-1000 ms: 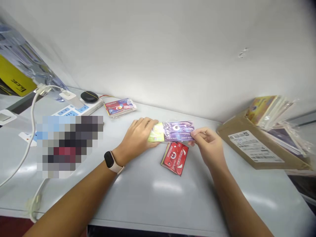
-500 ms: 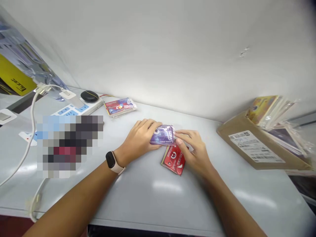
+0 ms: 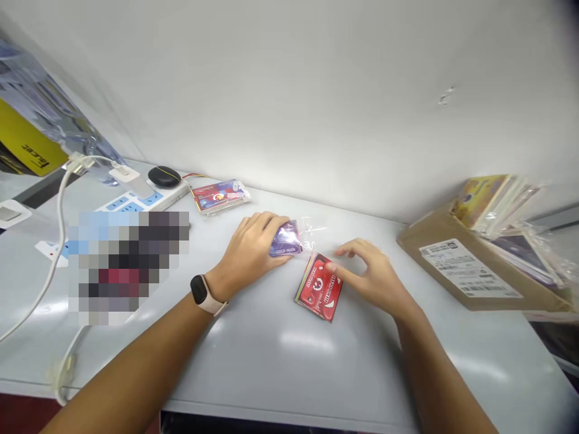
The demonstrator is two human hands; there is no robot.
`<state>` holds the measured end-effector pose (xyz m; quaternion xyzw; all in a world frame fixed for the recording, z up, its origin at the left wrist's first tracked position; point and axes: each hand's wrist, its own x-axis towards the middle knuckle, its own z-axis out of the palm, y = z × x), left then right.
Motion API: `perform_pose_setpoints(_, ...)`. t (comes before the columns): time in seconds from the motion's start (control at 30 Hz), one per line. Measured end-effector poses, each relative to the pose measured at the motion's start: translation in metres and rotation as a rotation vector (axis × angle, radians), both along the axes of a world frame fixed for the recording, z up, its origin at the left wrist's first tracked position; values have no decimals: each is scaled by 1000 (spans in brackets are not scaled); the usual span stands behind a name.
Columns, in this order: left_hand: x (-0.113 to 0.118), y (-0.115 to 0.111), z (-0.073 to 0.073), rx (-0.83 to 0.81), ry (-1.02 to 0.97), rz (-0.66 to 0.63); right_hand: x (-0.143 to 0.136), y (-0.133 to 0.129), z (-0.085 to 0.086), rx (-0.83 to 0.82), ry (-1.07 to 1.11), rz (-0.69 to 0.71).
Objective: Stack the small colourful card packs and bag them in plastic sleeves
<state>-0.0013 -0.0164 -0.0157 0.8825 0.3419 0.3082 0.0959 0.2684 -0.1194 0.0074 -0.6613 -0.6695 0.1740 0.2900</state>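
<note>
My left hand (image 3: 253, 245), with a band on its wrist, is closed around a purple card pack (image 3: 286, 239) on the table. The pack's clear plastic sleeve (image 3: 312, 234) sticks out past its right end. Just right of it lies a stack of red cards (image 3: 319, 288), turned at an angle. My right hand (image 3: 368, 271) has thumb and fingers apart and holds nothing; the thumb is over the upper right corner of the red stack. Whether it touches the cards I cannot tell.
A cardboard box (image 3: 456, 259) of sleeved cards stands at right. Near the wall lie another card bundle (image 3: 219, 198) and a round black case (image 3: 164, 176) beside a power strip (image 3: 129, 205). A white cable (image 3: 58, 229) runs down the left. One left area is pixelated.
The purple pack has slid a little left with my left hand, and its loose plastic end now shows. My right hand has moved off the pack, to the right, with its fingers apart.
</note>
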Motion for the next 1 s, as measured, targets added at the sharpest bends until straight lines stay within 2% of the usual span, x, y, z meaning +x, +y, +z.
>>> perform_pose_setpoints(0.1, 0, 0, 0, 4, -14, 6, 6, 0, -2, -140, -27, 111)
perform_pose_setpoints(0.23, 0, 0, 0, 8, -6, -4, 6, 3, -3, -191, 64, 101)
perform_pose_setpoints(0.47, 0, -1, 2, -1, -1, -1, 12, 3, 10, -114, 201, 11)
perform_pose_setpoints(0.6, -1, 0, 1, 6, 7, -1, 23, 0, 16, -109, 489, -58)
perform_pose_setpoints(0.77, -1, 0, 0, 15, 25, -10, 25, 6, 12, 173, 827, -195)
perform_pose_setpoints(0.87, -1, 0, 1, 15, 28, -15, 19, 9, 8, 244, 852, -231)
perform_pose_setpoints(1.0, -1, 0, 1, 27, 24, 4, 7, 6, 7, 180, 733, -244)
